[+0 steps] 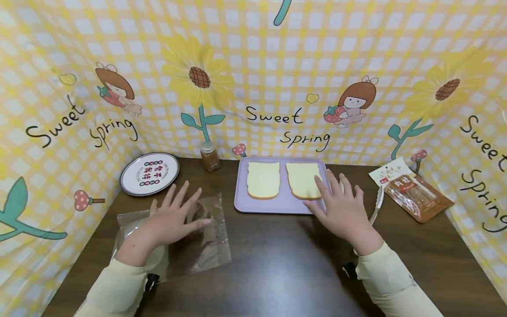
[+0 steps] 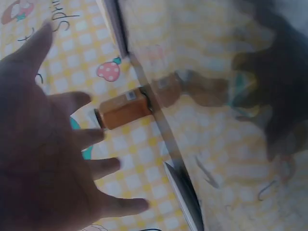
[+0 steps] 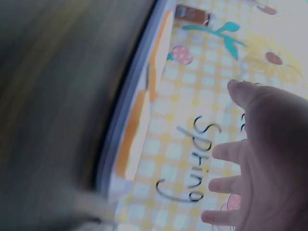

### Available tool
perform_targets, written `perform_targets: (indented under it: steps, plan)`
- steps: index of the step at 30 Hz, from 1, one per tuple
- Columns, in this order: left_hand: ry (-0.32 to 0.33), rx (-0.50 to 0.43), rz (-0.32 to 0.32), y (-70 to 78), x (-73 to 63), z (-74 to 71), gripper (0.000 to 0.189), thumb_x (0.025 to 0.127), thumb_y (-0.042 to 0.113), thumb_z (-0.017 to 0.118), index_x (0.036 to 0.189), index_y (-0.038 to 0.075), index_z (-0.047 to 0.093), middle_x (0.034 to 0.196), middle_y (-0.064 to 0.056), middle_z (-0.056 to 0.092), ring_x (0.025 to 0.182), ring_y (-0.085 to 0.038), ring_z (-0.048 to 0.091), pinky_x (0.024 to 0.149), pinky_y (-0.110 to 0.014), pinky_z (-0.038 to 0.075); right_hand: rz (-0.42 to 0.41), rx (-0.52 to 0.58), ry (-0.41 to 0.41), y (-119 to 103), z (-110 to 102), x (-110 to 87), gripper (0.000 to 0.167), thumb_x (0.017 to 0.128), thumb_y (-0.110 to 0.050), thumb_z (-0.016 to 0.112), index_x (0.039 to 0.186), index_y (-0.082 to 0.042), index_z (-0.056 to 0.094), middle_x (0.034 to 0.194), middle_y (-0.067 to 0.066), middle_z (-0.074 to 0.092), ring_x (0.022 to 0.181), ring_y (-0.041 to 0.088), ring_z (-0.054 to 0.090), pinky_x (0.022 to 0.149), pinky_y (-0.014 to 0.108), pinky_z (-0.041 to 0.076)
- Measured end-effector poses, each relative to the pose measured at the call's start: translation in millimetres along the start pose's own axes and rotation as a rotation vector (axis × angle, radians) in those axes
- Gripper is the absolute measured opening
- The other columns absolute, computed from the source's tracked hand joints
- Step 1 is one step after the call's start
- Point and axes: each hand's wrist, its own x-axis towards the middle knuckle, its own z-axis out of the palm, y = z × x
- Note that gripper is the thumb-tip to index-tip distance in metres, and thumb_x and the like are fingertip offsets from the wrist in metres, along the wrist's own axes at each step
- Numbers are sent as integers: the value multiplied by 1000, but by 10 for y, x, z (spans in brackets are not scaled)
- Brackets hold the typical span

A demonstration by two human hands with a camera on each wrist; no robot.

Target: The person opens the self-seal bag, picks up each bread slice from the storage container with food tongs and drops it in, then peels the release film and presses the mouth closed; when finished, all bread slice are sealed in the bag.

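My left hand (image 1: 168, 222) hovers with spread fingers over a clear plastic bag (image 1: 211, 240), and a pale shape inside the bag is partly hidden under the wrist. My right hand (image 1: 342, 213) is held out at the right end of a lilac tray (image 1: 253, 207), fingers apart and holding nothing. Two bread slices (image 1: 263, 179) lie side by side on that tray; the right fingertips overlap the right-hand slice (image 1: 299, 178) in the head view. Behind the right wrist, a slim light-coloured utensil (image 1: 379, 203) is mostly covered. The right wrist view shows the tray's side (image 3: 127, 96) beyond empty fingers.
A round plate (image 1: 136, 176) with printed red and black characters stands at the back left. Beside it is a small spice jar (image 1: 210, 157) with brown contents. A brown-and-white food packet (image 1: 420, 198) lies at the right. Checked cloth (image 1: 269, 79) walls the table's back and sides.
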Motion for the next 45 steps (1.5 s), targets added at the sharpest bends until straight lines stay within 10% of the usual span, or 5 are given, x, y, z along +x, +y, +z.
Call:
perform_targets:
  steps: [11,24,35,45]
  plan:
    - [-203,10,2,8,-61,-3,105,86,71,77,169,24,33,178,-28,11,155,-71,13,101,-96,31,-211,294,20,-621,34,148,52,107,-43,64,145,-7,65,136,15,74,120,35,74,101,55,61]
    - [-239,-46,18,-31,1,86,108,83,64,84,169,23,34,176,-32,14,153,-74,12,106,-89,38,-368,425,-152,-1279,345,326,28,105,-28,70,122,-8,78,101,1,82,96,18,78,90,43,64]
    - [-223,-29,46,-22,7,137,101,87,64,81,168,24,36,176,-30,18,152,-74,15,106,-89,37,-335,600,-281,-1529,507,419,27,105,-25,68,124,-8,77,112,5,83,106,19,78,95,37,63]
    - [-189,-35,54,17,3,121,97,89,60,81,167,20,39,174,-33,23,151,-75,19,107,-88,39,-180,928,-466,-1867,641,538,23,103,-14,69,122,-3,76,101,13,82,70,13,72,58,24,61]
